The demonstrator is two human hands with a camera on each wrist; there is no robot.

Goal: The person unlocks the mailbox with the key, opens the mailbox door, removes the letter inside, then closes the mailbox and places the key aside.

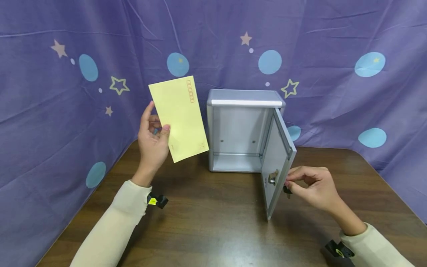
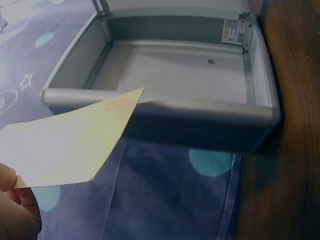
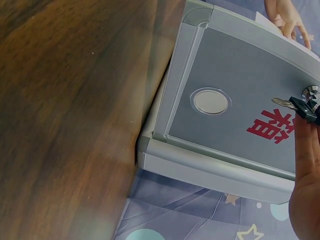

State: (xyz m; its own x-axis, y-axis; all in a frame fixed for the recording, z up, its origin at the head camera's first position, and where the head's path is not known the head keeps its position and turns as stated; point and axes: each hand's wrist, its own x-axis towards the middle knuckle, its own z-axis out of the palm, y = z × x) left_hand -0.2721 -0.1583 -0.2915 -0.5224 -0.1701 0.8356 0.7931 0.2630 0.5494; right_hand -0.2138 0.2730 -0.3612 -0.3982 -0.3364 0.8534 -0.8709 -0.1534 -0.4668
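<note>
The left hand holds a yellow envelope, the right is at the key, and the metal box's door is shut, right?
Not quite: the door of the metal box stands open, as the head view shows. The left hand does hold the yellow envelope, and the right hand is at the key.

From my end, envelope (image 1: 180, 122) reads as smooth paper, mostly matt. Box (image 1: 246, 96) looks like metal, satin finish with a bright glint along its top front edge; door panel (image 3: 240, 65) smooth, duller. Lock (image 1: 272, 179) I'd tag shiny metal; key (image 3: 284, 103), metal with a plastic-looking head. Worktop (image 1: 207, 215) shows wood grain, glossy sheen. Backdrop (image 1: 217, 22): creased cloth. Sleeves (image 1: 121, 209): soft-looking matt cloth.
</note>
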